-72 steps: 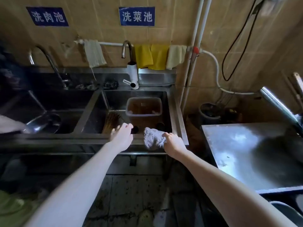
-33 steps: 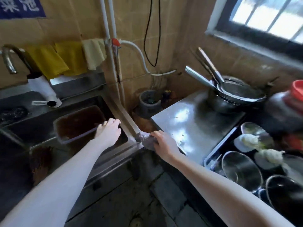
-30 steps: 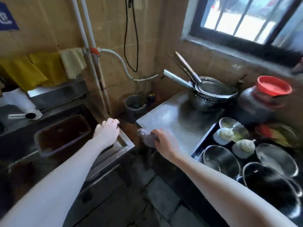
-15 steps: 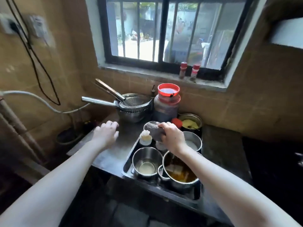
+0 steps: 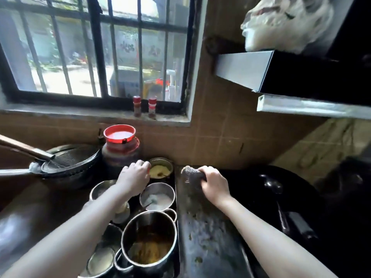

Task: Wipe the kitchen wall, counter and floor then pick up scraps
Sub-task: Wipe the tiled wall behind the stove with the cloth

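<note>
I judge that I am at the start of the counter part of the job. The steel counter (image 5: 202, 237) running down the middle of the view looks smeared and dull, and small greenish scraps (image 5: 198, 259) lie scattered along it toward me, so neither the wiping nor the picking-up is finished here. The tiled wall (image 5: 216, 141) under the window shows no wet streaks that I can make out, so I cannot say whether it has been wiped, and the floor is out of sight altogether.

The cloth (image 5: 191, 176), a grey bunched wad, sits at the far end of that counter strip, near the foot of the wall. My right hand (image 5: 215, 184) is clamped over it from the right, fingers curled round its top, with the bulk of the wad sticking out to the left of the knuckles. It seems pressed down on the steel, though the contact itself is hidden under the hand.

My left hand (image 5: 133, 177) is well apart from the cloth, across the row of pots; its fingers are loosely bent and I see nothing held in them. The fingertips hang just beside the rim of the small bowl of yellow paste (image 5: 160, 169), in front of the red-lidded jar (image 5: 120, 145) (whether they touch that rim I cannot tell).

Between the two hands stands the bowl of white stuff (image 5: 157, 197), and nearer me the pot of brown liquid (image 5: 148, 243). The black wok (image 5: 281, 197) lies to the right of the cloth hand. I expect the stroke to run toward me along the strip, so it should keep clear of the pot rims on its left.
</note>
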A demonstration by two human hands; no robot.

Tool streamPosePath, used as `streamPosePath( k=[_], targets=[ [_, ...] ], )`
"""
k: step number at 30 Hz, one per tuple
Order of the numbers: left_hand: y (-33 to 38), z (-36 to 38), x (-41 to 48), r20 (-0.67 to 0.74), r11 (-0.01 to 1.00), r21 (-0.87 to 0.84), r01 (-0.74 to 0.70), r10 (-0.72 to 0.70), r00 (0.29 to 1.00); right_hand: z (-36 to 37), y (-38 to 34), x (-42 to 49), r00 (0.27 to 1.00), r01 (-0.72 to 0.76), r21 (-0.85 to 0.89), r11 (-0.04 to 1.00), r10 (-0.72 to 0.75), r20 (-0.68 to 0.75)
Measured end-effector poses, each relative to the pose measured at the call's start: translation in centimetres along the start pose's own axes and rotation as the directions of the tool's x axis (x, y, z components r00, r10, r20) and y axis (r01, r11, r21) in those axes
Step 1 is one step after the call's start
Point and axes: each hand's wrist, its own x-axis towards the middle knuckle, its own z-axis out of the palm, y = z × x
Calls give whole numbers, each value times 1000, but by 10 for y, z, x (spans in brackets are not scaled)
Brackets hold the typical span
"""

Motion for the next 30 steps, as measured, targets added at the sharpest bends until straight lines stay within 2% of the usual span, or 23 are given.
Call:
streamPosePath(
  k=[5, 10, 14, 24, 30],
  targets=[
    [35, -3, 51, -30, 990, -56, -131, 130, 991, -26, 49, 14, 985, -165, -75, 983, 161, -62],
    [66, -1, 85, -54, 979, -65, -196, 192, 980, -44, 85, 32, 958, -257, -51, 965, 248, -141],
    [88, 4, 99, -52, 974, -67, -216, 213, 976, -46, 109, 39, 950, -290, -37, 956, 283, -129],
    [171, 19, 123, -56, 997, -39, -67, 64, 996, -67, 200, 66, 993, -119, -78, 990, 117, -28],
    [221, 21, 132, -167, 1000, -5, 31, -31, 985, -97, 254, 97, 999, -50, -62, 997, 48, -23]
  ],
)
